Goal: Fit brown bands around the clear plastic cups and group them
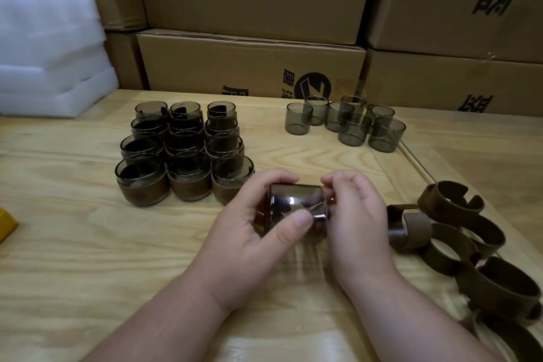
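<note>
A clear smoky cup (296, 209) lies on its side above the table, held between both hands. My left hand (252, 232) grips its left end, thumb across the front, and a brown band (260, 219) shows at that end. My right hand (357, 223) pinches the cup's right rim. Several banded cups (183, 153) stand in neat rows to the left. Several bare cups (346, 123) are clustered at the back right. A pile of loose brown bands (458, 241) lies to the right of my right hand.
Stacked cardboard boxes (252, 64) wall off the back of the wooden table (73, 244). White foam sheets (50, 50) are piled at the back left. A yellow object (6, 223) pokes in at the left edge.
</note>
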`<state>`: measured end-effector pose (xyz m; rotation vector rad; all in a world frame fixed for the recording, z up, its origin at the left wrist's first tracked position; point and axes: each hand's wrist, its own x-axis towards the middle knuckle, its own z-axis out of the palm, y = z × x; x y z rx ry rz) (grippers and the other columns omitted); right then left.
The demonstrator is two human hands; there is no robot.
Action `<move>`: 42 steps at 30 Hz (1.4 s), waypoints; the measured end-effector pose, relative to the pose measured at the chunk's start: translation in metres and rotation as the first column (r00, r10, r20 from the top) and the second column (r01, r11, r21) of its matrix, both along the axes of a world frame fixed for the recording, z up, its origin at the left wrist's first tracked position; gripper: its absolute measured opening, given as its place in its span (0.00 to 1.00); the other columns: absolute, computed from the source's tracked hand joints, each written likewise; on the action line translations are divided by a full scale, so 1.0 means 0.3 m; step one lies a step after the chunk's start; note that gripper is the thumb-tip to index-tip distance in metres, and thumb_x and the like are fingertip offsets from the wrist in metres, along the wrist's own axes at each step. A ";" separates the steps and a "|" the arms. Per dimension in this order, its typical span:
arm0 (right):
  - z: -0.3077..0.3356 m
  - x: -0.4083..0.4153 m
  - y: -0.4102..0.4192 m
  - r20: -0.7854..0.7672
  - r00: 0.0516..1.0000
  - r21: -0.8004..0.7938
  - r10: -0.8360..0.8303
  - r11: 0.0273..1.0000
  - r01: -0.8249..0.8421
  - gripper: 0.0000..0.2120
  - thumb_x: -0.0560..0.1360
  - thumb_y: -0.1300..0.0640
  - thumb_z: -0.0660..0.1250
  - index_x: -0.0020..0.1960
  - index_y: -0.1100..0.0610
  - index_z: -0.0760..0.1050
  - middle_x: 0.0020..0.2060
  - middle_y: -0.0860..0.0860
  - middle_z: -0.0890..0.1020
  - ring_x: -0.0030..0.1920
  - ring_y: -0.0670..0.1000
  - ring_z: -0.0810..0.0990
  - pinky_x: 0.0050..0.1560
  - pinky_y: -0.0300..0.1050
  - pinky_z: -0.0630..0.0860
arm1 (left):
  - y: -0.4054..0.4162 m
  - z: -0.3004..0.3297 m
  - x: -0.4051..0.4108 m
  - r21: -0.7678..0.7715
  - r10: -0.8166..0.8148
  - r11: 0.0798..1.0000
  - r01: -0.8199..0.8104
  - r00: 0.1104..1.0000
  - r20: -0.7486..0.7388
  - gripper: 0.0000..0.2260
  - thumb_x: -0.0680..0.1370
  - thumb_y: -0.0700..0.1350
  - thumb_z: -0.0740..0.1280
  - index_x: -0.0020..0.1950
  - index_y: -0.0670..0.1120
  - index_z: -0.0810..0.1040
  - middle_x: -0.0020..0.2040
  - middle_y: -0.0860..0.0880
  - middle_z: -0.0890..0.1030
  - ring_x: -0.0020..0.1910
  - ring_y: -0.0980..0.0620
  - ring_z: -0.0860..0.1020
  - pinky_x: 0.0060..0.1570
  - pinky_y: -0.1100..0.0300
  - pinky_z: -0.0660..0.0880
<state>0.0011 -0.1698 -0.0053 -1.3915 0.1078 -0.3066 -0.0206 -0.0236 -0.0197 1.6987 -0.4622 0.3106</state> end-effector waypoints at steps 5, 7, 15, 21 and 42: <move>-0.006 0.004 0.005 0.012 0.999 0.039 0.033 0.999 -0.033 0.11 0.84 0.57 0.59 0.45 0.55 0.76 0.31 0.50 0.82 0.24 0.47 0.76 0.23 0.39 0.71 | 0.004 -0.008 -0.007 -0.093 -0.025 0.995 0.018 0.997 -0.069 0.18 0.77 0.63 0.60 0.59 0.57 0.80 0.45 0.49 0.84 0.41 0.57 0.81 0.42 0.65 0.77; -0.012 0.005 0.006 0.032 0.999 0.015 0.037 0.999 -0.038 0.11 0.82 0.56 0.60 0.44 0.53 0.77 0.32 0.50 0.82 0.25 0.47 0.78 0.24 0.40 0.72 | 0.000 -0.015 -0.008 -0.110 -0.013 0.994 0.003 0.996 -0.090 0.20 0.78 0.64 0.57 0.59 0.56 0.81 0.44 0.48 0.85 0.42 0.55 0.83 0.41 0.63 0.78; -0.024 -0.009 0.013 0.162 0.986 -0.278 -0.039 0.957 0.084 0.08 0.76 0.50 0.61 0.44 0.50 0.77 0.40 0.47 0.82 0.42 0.47 0.81 0.44 0.49 0.78 | 0.010 -0.018 0.010 0.072 0.149 0.987 -0.141 0.981 -0.121 0.29 0.75 0.70 0.54 0.76 0.67 0.63 0.64 0.67 0.78 0.66 0.70 0.72 0.61 0.77 0.66; -0.020 -0.036 0.021 0.443 0.896 -0.604 0.013 0.743 0.288 0.14 0.79 0.49 0.56 0.52 0.55 0.77 0.52 0.45 0.77 0.58 0.47 0.75 0.58 0.41 0.71 | -0.001 -0.002 0.013 0.167 0.161 0.974 -0.150 0.986 -0.053 0.24 0.79 0.57 0.62 0.74 0.71 0.62 0.73 0.67 0.70 0.72 0.73 0.65 0.64 0.80 0.59; -0.035 -0.046 0.053 -0.085 0.974 -0.957 -0.212 0.290 -0.020 0.42 0.71 0.29 0.30 0.76 0.44 0.60 0.79 0.51 0.54 0.80 0.54 0.47 0.78 0.64 0.46 | 0.001 -0.011 0.019 0.412 0.233 0.888 -0.206 0.972 -0.017 0.27 0.74 0.48 0.75 0.73 0.60 0.75 0.64 0.67 0.75 0.67 0.60 0.73 0.69 0.58 0.71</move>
